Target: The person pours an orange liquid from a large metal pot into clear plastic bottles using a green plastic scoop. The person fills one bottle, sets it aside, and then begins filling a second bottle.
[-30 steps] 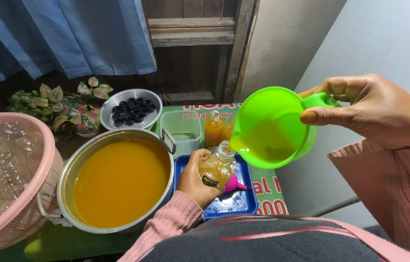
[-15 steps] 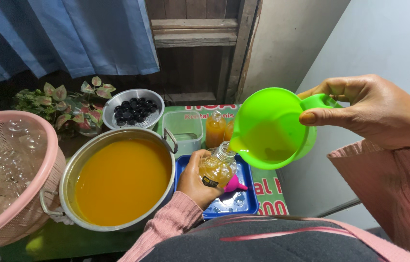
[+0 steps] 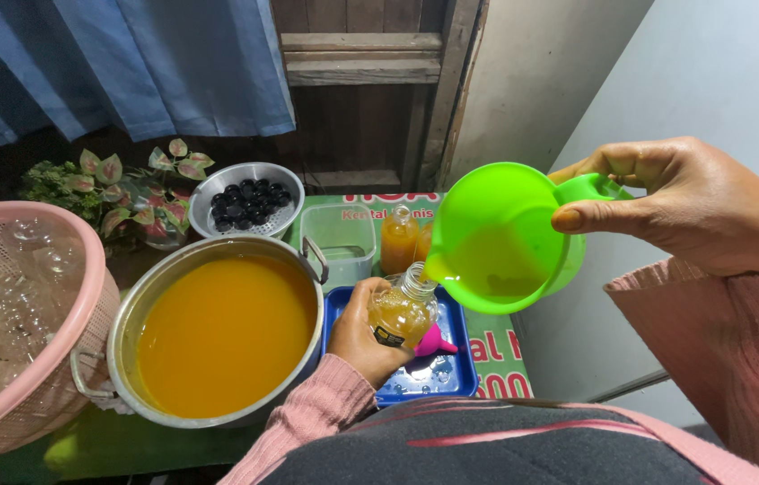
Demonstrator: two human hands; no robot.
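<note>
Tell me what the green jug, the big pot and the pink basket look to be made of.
Green jug: likely plastic, a bright even colour with a soft sheen and moulded handle.
Big pot: metal, probably aluminium or steel, judging by its dull silvery rim and riveted handles.
Pink basket: plastic, a matte moulded mesh wall with a thick rim.

Surface (image 3: 500, 352) is low, covered by a green printed sheet with red lettering. Resting directly on it: large metal pot (image 3: 218, 334) of orange liquid at centre-left, blue tray (image 3: 451, 373) just beside the pot on its right, clear square container (image 3: 339, 241) behind the tray, with filled orange bottles (image 3: 399, 238) next to it. Pink mesh basket (image 3: 25, 328) of clear bottles stands at far left; metal colander (image 3: 246, 199) of black caps and a leafy plant (image 3: 110, 184) sit at the back.
</note>
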